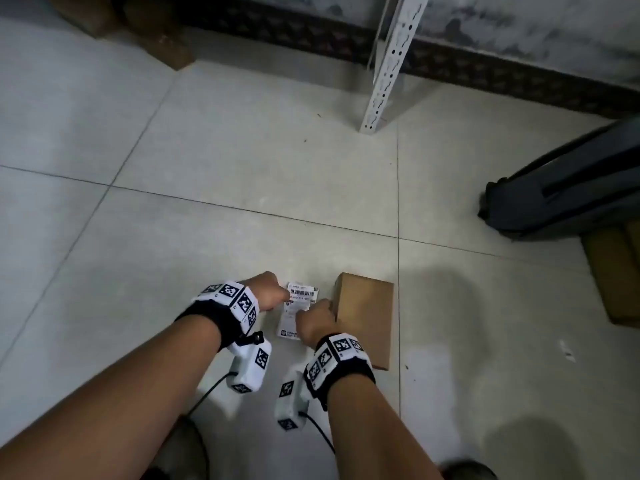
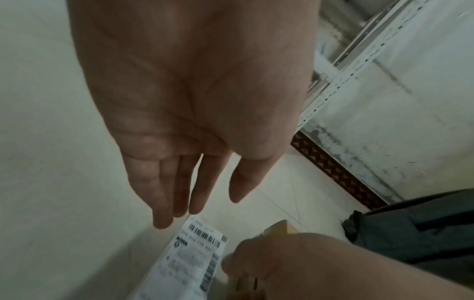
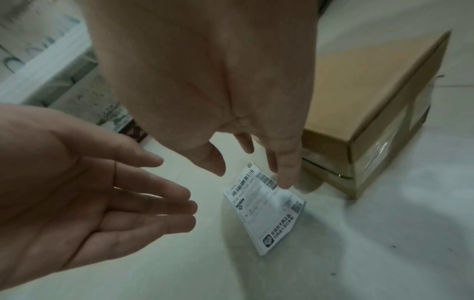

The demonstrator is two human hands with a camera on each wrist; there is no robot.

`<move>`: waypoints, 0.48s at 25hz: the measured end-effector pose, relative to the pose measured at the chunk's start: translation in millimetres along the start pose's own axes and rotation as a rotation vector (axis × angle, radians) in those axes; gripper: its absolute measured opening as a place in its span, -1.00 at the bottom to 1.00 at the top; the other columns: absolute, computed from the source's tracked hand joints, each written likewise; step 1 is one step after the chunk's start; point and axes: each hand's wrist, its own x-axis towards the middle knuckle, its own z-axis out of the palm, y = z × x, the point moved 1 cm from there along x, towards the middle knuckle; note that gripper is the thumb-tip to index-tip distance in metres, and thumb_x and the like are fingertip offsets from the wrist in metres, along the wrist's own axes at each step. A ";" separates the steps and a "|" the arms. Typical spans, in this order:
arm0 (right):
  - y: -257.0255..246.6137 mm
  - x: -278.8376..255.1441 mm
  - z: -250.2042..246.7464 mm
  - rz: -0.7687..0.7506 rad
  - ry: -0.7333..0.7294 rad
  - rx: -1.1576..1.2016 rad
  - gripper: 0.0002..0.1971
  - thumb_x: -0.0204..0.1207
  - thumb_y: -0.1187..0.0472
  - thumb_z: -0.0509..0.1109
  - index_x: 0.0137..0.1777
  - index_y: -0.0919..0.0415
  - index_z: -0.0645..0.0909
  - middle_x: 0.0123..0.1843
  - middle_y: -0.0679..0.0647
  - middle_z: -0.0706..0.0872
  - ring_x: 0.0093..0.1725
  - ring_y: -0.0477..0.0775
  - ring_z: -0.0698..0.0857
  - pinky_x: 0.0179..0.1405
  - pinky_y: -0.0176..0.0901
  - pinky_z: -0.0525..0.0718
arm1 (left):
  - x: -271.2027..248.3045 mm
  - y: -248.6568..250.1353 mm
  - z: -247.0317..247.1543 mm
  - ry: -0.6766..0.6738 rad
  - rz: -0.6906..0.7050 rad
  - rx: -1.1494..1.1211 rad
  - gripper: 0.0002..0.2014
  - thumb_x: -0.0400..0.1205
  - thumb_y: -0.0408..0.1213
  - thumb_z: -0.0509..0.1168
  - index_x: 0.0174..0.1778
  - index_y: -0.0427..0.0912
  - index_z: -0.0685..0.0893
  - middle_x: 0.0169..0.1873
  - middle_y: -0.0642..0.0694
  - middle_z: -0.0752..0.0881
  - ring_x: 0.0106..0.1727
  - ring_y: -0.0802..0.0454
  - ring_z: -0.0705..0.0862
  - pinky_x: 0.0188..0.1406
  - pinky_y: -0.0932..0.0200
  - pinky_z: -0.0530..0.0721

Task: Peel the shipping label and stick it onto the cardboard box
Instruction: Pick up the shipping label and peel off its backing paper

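A white shipping label [image 1: 297,310] with barcodes lies flat on the tiled floor, just left of a small brown cardboard box [image 1: 364,320]. My left hand [image 1: 273,293] hovers at the label's upper left corner, fingers straight and holding nothing [image 2: 207,207]. My right hand [image 1: 316,318] reaches down between label and box; one of its fingertips [image 3: 285,182] touches the label [image 3: 266,209] at its edge nearest the box [image 3: 372,91]. The thumb stays apart from the paper. The wrist views show both palms spread, with nothing in them.
A white slotted metal shelf post [image 1: 388,64] stands on the floor ahead. A dark grey bag [image 1: 568,188] lies at the right over more cardboard [image 1: 616,271]. Brown boxes [image 1: 152,29] sit at the far left by the wall. Cables trail from both wrist cameras.
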 end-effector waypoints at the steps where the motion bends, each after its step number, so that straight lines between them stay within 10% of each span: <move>1: -0.1 7.0 3.7 0.009 0.018 0.015 -0.48 0.73 0.21 0.25 0.61 0.39 0.23 0.61 0.35 0.51 0.56 0.37 0.56 0.47 0.05 0.59 | 11.1 -6.0 5.0 0.010 -0.006 -0.030 -0.79 0.48 -0.17 0.31 -0.26 -0.29 0.65 -0.28 -0.21 0.70 -0.10 -0.19 0.71 0.03 0.01 0.73; 5: 10.3 33.6 17.5 0.030 0.074 0.043 -0.49 0.69 0.17 0.34 0.57 0.39 0.40 0.49 0.32 0.61 0.45 0.33 0.63 0.35 0.04 0.60 | 36.9 -25.0 31.6 -0.036 -0.103 -0.233 -0.55 0.51 -0.11 0.37 0.16 -0.42 0.73 -0.04 -0.32 0.79 0.01 -0.24 0.75 0.09 -0.04 0.74; 12: 19.0 61.6 32.6 0.118 0.070 0.034 -0.51 0.64 0.14 0.38 0.46 0.42 0.46 0.39 0.33 0.73 0.32 0.29 0.78 -0.05 -0.09 0.64 | 40.6 -28.5 52.4 -0.076 -0.158 -0.440 -0.56 0.32 -0.07 0.45 0.03 -0.27 0.74 -0.10 -0.31 0.79 -0.04 -0.17 0.73 0.13 0.04 0.67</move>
